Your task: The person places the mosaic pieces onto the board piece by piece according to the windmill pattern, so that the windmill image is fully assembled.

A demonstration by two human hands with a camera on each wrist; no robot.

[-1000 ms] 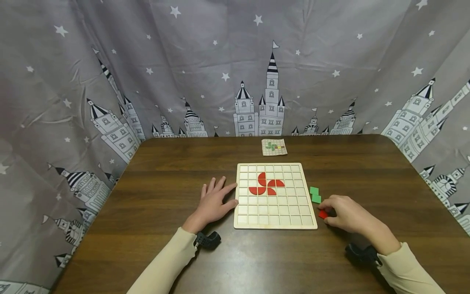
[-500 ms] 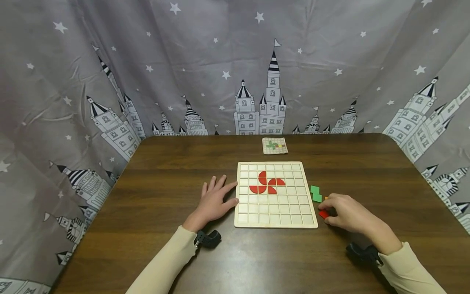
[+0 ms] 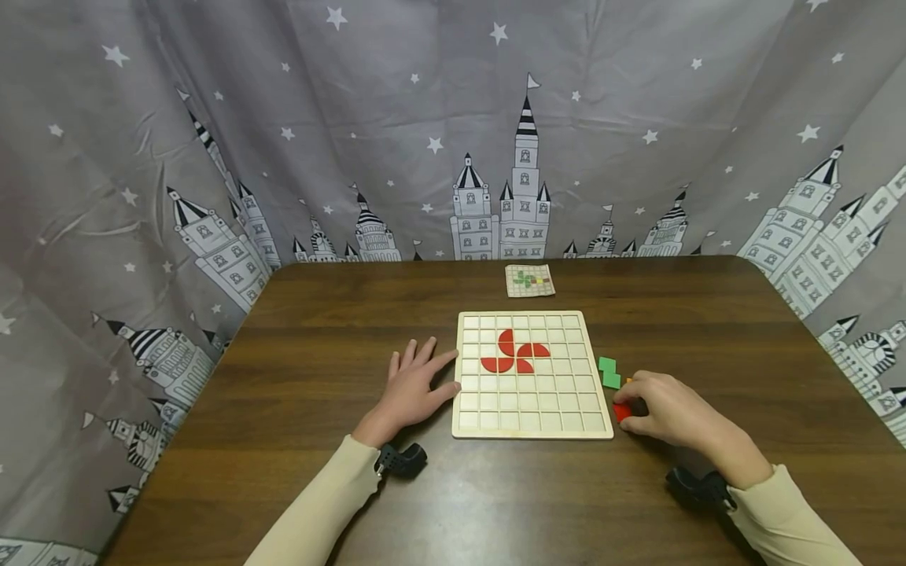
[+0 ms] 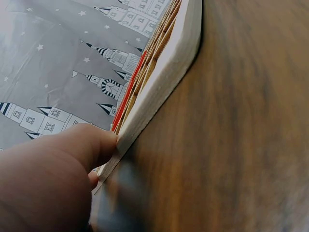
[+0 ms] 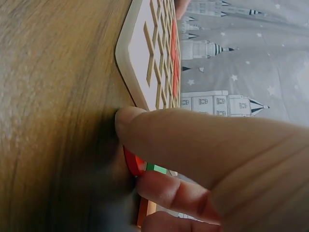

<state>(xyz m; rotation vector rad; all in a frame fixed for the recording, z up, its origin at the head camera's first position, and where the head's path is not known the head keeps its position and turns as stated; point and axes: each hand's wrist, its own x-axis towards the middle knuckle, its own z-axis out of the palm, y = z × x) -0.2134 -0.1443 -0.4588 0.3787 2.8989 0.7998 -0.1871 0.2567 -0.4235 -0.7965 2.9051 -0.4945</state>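
Note:
A pale wooden grid board (image 3: 532, 424) lies flat, with several red curved tiles (image 3: 498, 365) set on it like a pinwheel. My left hand (image 3: 414, 393) rests on the table at the board's left side, fingers spread, its thumb and forefinger touching the edge. Beyond the board's right edge my right hand (image 3: 672, 409) pinches a red tile (image 3: 622, 413) between thumb and forefinger, low at the tabletop. The right wrist view shows that red tile (image 5: 133, 162) between the thumb and fingers. An orange piece (image 5: 146, 210) is partly hidden by the fingers.
Green tiles (image 3: 610, 380) lie beside the board's right edge, just beyond my right hand. A small pattern card (image 3: 529, 281) showing a coloured grid lies behind the board. A grey curtain (image 3: 396, 157) hangs behind the table's far edge.
The red tile and right fingertips have shifted very slightly left, toward the board. The left hand and board hold their places; the view tilted a little.

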